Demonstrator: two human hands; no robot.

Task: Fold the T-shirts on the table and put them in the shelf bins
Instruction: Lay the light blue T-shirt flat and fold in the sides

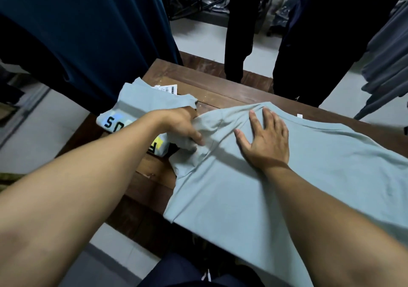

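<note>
Two hands work one pale green T-shirt [287, 187], and the risk is plain: if the left hand [185, 127] tugs its bunched sleeve too hard, the fold may skew or the cloth may slide off the desk's [223, 92] near edge. The left hand pinches that sleeve. The right hand [266, 142] lies flat, fingers spread, pressing beside the collar. The shirt runs under both hands toward the right edge.

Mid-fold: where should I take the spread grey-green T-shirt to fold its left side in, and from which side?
Pinch the bunched sleeve from the left: it lies rumpled at the T-shirt's edge, where the left hand grips it; the right hand pins the fabric flat.
</note>
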